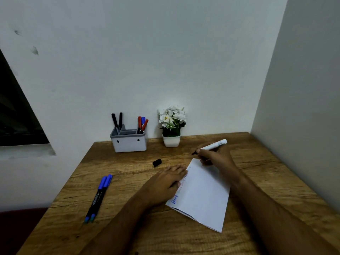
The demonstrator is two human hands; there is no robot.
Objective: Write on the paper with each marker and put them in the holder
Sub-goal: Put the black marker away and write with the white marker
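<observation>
While your arms reach in from the near edge, the wooden worktop (257,172) fills the lower half of the view, pushed into a corner of pale walls. On it, right of centre, lies the white paper (202,196), turned at an angle, with blue writing along its left edge and fainter lines further up that edge.

Your left hand (165,183) lies flat on the paper's left edge, fingers straight and close together, pressing it down. Your right hand (215,156) sits at the paper's far corner with its fingers curled round a white-barrelled marker (213,146); the dark tip points left, just past the corner, and I cannot tell whether it touches the sheet or the wood.

At the back against the wall stands the grey holder (129,143): two black markers (117,121) lean in its left compartment, and two red and one blue marker (142,124) in its right. Just right of it is a small white pot of white flowers (172,126).

Near the worktop's left side, two blue-capped markers (99,196) lie side by side, touching. A black cap (157,162) rests alone between the holder and your left hand.
</observation>
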